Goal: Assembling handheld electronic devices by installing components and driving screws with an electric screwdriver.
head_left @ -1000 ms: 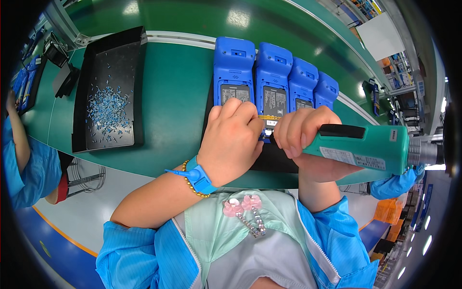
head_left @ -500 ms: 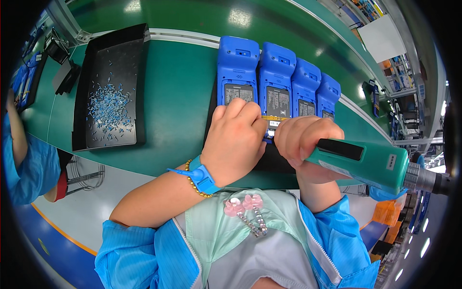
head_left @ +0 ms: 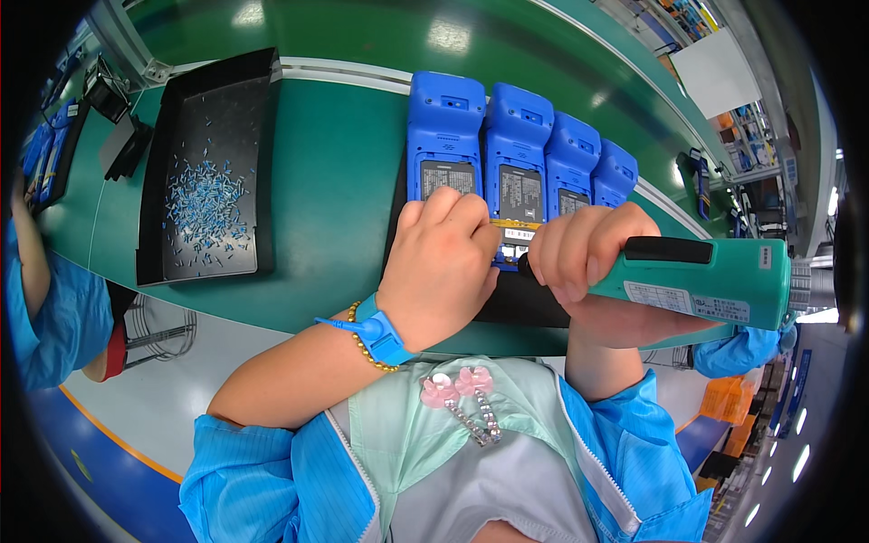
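Several blue handheld terminals lie in a row, backs up, with dark labelled batteries in their open bays. My left hand (head_left: 441,258) curls over the lower part of the leftmost terminal (head_left: 445,113). Its fingers are bent and closed, and whatever they hold is hidden beneath them. A green electric screwdriver (head_left: 706,281) with a black lever is gripped in my right hand (head_left: 588,258). Its dark tip reaches the lower end of the second terminal (head_left: 520,127), beside my left fingertips. Farther right, the third terminal (head_left: 574,145) and the rightmost one (head_left: 615,170) are partly covered by my right hand.
On the left of the green table (head_left: 335,181) stands a black tray (head_left: 264,181) with many small blue-and-silver screws. Dark matting (head_left: 525,308) lies beneath the terminals. A blue strap (head_left: 385,339) with a cord circles my left wrist. Another person's arm (head_left: 32,262) shows at far left.
The screwdriver and my right hand have shifted right and swung, so the tool's body lies more level. The terminals appear slightly shifted. My left hand stays nearly in place.
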A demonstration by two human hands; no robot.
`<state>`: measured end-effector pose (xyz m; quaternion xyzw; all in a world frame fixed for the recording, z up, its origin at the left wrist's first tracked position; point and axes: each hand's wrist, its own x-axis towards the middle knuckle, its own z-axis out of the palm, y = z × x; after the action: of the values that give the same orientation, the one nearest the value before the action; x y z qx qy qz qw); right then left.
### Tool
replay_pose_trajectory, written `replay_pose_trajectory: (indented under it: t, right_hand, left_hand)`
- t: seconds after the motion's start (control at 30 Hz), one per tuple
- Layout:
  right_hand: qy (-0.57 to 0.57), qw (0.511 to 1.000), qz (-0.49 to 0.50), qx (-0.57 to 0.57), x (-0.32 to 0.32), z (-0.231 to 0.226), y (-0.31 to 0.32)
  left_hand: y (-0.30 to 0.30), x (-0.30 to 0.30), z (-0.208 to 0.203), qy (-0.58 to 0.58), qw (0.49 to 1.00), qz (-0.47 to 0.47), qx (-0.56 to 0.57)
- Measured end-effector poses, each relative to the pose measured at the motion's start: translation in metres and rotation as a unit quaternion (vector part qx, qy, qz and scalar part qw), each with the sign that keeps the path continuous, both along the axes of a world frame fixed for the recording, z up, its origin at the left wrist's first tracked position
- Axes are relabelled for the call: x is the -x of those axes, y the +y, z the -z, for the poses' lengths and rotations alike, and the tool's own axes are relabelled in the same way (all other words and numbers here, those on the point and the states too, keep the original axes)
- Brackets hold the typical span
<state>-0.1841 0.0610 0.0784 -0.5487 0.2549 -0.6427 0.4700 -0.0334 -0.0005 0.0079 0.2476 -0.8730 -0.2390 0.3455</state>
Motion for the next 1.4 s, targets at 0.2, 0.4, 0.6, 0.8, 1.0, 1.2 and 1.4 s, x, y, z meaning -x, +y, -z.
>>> replay_pose_trajectory:
  t: [0.2,0.4,0.6,0.8,1.0,1.2,1.4]
  right_hand:
    - [0.015,1.0,-0.004,0.005,0.002,0.003,0.0]
    - [0.019,1.0,-0.018,0.012,0.006,0.01,-0.003]
    - [0.019,1.0,-0.011,0.007,0.004,0.011,-0.001]
    - [0.005,1.0,-0.001,-0.005,0.0,0.005,-0.001]
    - [0.015,1.0,0.008,0.025,0.003,-0.011,0.009]
    - [-0.004,0.989,0.112,0.095,0.038,-0.028,0.035]
    - [-0.017,0.98,0.142,0.138,0.075,-0.039,0.072]
  left_hand:
    - [0.0,0.0,0.0,-0.004,1.0,0.001,0.001]
    - [0.0,0.001,0.001,-0.007,1.0,-0.002,0.004]
    - [0.0,0.001,0.002,-0.009,1.0,-0.004,0.006]
    - [-0.001,0.001,0.001,-0.005,1.0,-0.003,0.003]
    - [-0.001,0.0,-0.003,0.002,1.0,0.016,-0.004]
    - [0.005,0.001,-0.007,-0.027,0.999,0.033,0.032]
    - [0.013,0.003,-0.01,-0.045,0.995,0.025,0.08]
